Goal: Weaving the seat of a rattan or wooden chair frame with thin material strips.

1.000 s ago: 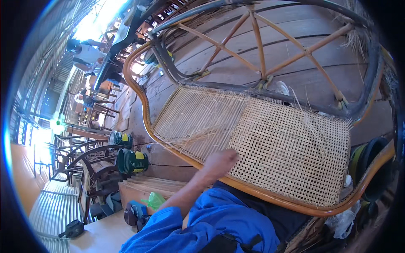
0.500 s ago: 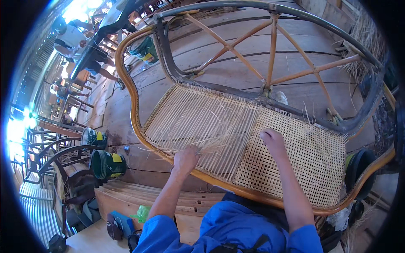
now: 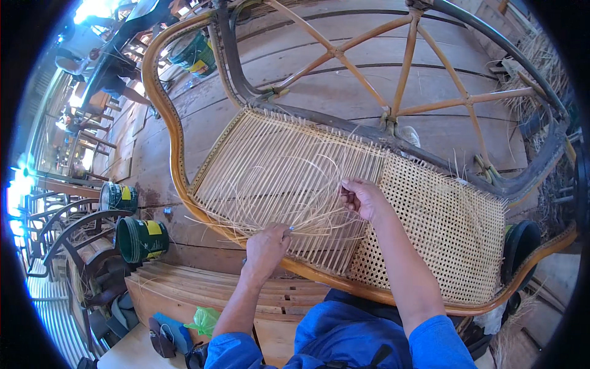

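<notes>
A rattan bench seat lies before me, its right part a finished-looking open cane weave (image 3: 442,227), its left part covered by parallel cane strands (image 3: 239,154). My left hand (image 3: 267,249) is closed around a loose bundle of thin cane strands (image 3: 316,226) just above the front rail (image 3: 175,144). Those strands fan out and loop over the left part of the seat. My right hand (image 3: 365,198) hovers over the border between the two parts, its thumb and fingers pinched together. Whatever is between those fingertips is too fine to make out.
The bench's crossed-pole back frame (image 3: 336,52) rises beyond the seat. Green buckets (image 3: 142,238) stand on the plank floor at left, above stacked curved boards (image 3: 203,280). A dark bucket (image 3: 522,246) sits by the right end. Another person (image 3: 114,71) is at the far left.
My right hand has come left and down from the woven part to the border, turning with fingers pinched. The left hand keeps its bundle. The view has shifted slightly.
</notes>
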`<control>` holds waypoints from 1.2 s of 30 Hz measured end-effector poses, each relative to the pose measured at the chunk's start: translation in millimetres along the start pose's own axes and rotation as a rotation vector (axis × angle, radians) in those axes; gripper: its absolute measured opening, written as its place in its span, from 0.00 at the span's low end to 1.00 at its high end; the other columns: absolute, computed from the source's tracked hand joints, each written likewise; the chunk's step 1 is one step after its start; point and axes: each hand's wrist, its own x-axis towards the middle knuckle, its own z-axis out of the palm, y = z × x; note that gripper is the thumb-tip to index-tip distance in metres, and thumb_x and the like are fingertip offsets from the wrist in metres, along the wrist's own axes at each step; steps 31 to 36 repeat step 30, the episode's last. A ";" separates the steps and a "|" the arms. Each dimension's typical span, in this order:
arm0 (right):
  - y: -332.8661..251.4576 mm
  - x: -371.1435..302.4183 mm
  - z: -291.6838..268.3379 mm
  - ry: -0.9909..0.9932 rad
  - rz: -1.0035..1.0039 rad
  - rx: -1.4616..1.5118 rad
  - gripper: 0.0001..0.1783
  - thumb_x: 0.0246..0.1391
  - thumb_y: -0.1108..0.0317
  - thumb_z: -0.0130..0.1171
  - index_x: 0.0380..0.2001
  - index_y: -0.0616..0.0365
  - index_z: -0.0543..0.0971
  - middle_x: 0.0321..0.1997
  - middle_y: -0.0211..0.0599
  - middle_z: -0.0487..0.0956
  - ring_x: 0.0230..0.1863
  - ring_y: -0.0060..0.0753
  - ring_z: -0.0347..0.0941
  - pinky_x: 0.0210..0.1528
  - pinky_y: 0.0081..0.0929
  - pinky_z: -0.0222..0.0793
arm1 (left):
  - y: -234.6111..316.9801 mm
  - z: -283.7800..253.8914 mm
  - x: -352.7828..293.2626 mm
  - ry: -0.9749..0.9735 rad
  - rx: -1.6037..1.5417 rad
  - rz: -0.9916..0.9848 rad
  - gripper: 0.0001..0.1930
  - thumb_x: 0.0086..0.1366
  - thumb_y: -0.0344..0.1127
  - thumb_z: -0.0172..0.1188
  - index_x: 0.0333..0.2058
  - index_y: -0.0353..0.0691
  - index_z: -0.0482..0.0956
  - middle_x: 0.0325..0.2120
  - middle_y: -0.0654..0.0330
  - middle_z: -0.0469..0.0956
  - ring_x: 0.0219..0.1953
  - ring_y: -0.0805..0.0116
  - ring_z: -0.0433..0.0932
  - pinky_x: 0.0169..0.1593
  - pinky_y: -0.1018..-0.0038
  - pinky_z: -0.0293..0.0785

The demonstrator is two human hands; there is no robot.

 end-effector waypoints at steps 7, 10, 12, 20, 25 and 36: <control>0.7 -4.4 -16.1 -0.033 -0.034 0.139 0.04 0.52 0.70 0.59 0.30 0.56 0.75 0.22 0.31 0.76 0.18 0.23 0.71 0.18 0.22 0.63 | 0.5 -3.0 2.3 -0.012 0.077 0.014 0.08 0.57 0.39 0.57 0.35 0.46 0.79 0.29 0.57 0.78 0.30 0.56 0.78 0.33 0.64 0.74; 2.3 -8.9 -22.5 -0.058 -0.049 0.157 0.04 0.52 0.71 0.59 0.30 0.56 0.75 0.23 0.31 0.77 0.19 0.24 0.72 0.19 0.22 0.65 | 0.4 -3.9 5.4 -0.013 0.134 0.024 0.09 0.57 0.39 0.58 0.36 0.48 0.80 0.28 0.57 0.78 0.30 0.56 0.78 0.33 0.64 0.74; 2.8 -11.2 -23.8 -0.054 -0.062 0.166 0.04 0.52 0.71 0.59 0.31 0.56 0.75 0.23 0.32 0.77 0.19 0.24 0.72 0.19 0.23 0.66 | 0.1 -4.1 5.1 0.012 0.086 0.044 0.10 0.58 0.39 0.58 0.38 0.49 0.80 0.28 0.57 0.78 0.30 0.56 0.78 0.33 0.63 0.74; 2.3 -10.3 -19.8 -0.066 -0.220 0.250 0.02 0.53 0.71 0.57 0.29 0.53 0.74 0.25 0.31 0.77 0.25 0.25 0.75 0.23 0.25 0.69 | 0.3 -0.3 1.3 -0.017 0.136 0.012 0.09 0.57 0.38 0.58 0.37 0.47 0.80 0.30 0.56 0.78 0.32 0.55 0.78 0.35 0.63 0.74; 4.3 -5.4 -24.4 -0.073 -0.372 0.309 0.03 0.54 0.71 0.55 0.28 0.52 0.72 0.25 0.31 0.76 0.26 0.27 0.75 0.24 0.26 0.70 | -1.7 1.6 1.3 -0.015 0.145 0.021 0.09 0.59 0.40 0.57 0.38 0.49 0.80 0.30 0.57 0.78 0.31 0.56 0.79 0.34 0.63 0.74; 8.8 -1.9 -29.3 -0.029 -0.353 0.336 0.06 0.54 0.69 0.57 0.34 0.52 0.71 0.24 0.32 0.74 0.23 0.31 0.75 0.25 0.33 0.75 | -4.4 2.5 3.2 -0.062 0.147 0.015 0.10 0.59 0.40 0.58 0.39 0.49 0.80 0.31 0.56 0.78 0.32 0.55 0.79 0.36 0.63 0.74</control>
